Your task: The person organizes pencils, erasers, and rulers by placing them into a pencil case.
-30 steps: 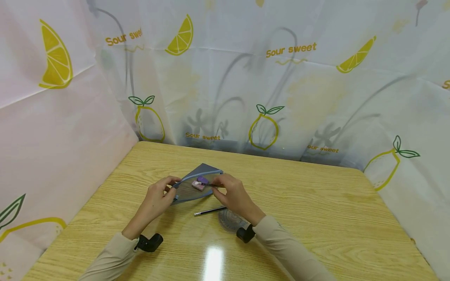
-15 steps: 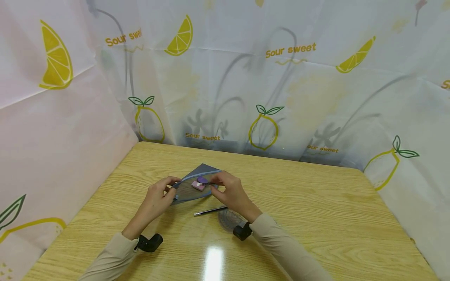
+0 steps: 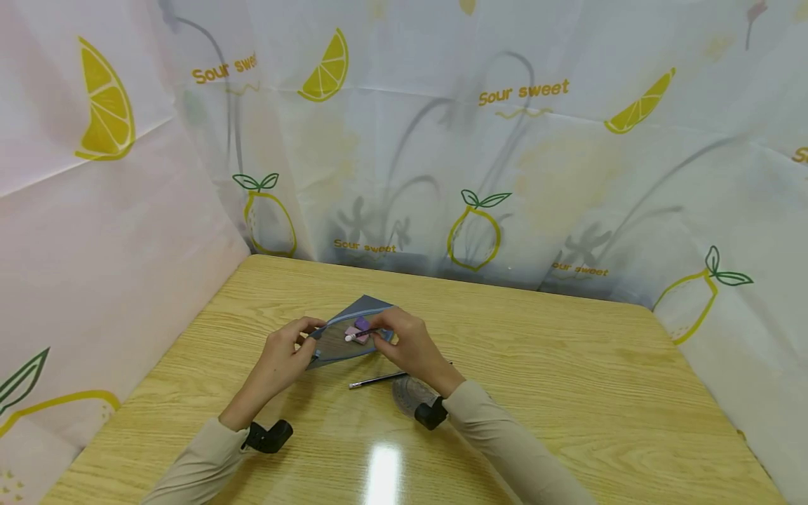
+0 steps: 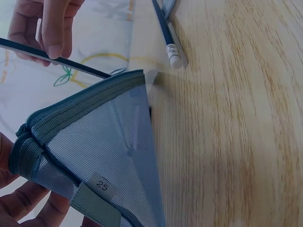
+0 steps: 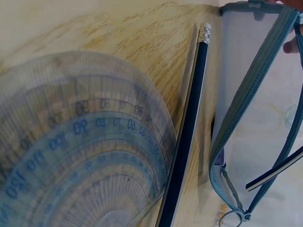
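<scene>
A blue-grey mesh zip pouch (image 3: pixel 334 345) lies tilted over the table, its zipper parted. My left hand (image 3: pixel 280 354) grips its left end; in the left wrist view those fingers (image 4: pixel 23 203) curl round the corner. My right hand (image 3: pixel 407 344) pinches a dark striped pencil (image 4: pixel 47 57), which crosses the pouch's opening in the right wrist view. That pencil's white eraser end (image 3: pixel 350 338) points left, near a pink block (image 3: pixel 360 332) and a purple block (image 3: pixel 362 322) at the pouch. Whether the blocks lie inside or behind the mesh, I cannot tell.
A second dark pencil (image 5: pixel 187 127) with a white eraser lies on the wooden table (image 3: pixel 568 393), beneath my right wrist. Beside it is a clear round-edged protractor (image 5: pixel 85 142). Lemon-printed cloth (image 3: pixel 404 154) hangs behind and at the sides.
My right hand has shifted slightly left, carrying the pencil's white end left and a little nearer across the pouch. The left hand keeps its grip and has barely moved.
</scene>
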The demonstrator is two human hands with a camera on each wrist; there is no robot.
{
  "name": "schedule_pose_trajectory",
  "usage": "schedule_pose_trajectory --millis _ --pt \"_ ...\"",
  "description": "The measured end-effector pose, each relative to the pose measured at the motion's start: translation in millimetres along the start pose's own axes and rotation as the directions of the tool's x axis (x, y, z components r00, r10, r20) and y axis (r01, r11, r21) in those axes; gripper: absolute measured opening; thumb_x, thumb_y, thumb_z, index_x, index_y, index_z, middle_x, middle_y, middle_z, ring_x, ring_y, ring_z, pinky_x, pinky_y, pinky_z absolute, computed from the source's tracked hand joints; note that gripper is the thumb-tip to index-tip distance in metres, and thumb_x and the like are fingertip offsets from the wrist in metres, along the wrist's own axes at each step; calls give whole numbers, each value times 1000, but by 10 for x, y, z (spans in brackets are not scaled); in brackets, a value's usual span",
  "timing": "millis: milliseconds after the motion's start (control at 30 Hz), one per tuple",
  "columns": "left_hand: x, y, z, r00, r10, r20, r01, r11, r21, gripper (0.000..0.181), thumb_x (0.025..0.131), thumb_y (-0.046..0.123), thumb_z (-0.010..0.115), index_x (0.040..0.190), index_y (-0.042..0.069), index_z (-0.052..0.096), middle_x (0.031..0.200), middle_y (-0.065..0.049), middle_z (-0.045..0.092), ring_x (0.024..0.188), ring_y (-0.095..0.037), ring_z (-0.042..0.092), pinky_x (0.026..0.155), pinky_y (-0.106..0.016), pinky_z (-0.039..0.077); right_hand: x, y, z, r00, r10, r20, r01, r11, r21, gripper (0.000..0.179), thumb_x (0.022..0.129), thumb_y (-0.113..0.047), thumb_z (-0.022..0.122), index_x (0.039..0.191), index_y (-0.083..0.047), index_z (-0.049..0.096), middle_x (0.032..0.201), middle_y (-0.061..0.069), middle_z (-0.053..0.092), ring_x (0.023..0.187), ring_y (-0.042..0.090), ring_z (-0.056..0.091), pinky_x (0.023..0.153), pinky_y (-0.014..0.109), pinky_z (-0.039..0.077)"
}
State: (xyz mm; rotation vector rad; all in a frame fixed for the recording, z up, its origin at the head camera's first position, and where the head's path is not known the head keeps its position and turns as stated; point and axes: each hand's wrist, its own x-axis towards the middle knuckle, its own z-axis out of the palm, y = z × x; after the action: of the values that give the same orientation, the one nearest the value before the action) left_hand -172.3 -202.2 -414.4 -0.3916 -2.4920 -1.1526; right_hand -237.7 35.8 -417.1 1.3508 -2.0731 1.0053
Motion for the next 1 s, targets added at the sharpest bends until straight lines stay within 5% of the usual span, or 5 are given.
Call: schedule_pose_trajectory --millis 300,667,1000 --pt "-3 13 -6 1000 -8 9 8 1000 0 29 90 -8 49 112 0 67 101 -15 65 82 -25 62 58 -31 48 19 3 26 1000 -28 13 29 999 -38 19 83 6 72 97 -5 67 95 3 66 93 16 63 86 24 48" --pt "-8 33 -7 1000 -17 15 17 1000 -2 31 90 -9 48 112 1 67 102 -15 65 84 -27 63 57 -32 47 1 16 93 997 -73 40 79 980 -181 21 80 0 77 97 -7 67 95 3 66 89 16 63 77 25 51" --pt "-8 39 -8 999 -27 20 27 1000 -5 31 90 -9 49 113 1 67 103 -15 65 84 -27 62 57 -32 47 14 45 164 997 -63 40 70 977 -200 21 79 3 76 96 -6 68 95 3 66 90 16 63 76 23 51"
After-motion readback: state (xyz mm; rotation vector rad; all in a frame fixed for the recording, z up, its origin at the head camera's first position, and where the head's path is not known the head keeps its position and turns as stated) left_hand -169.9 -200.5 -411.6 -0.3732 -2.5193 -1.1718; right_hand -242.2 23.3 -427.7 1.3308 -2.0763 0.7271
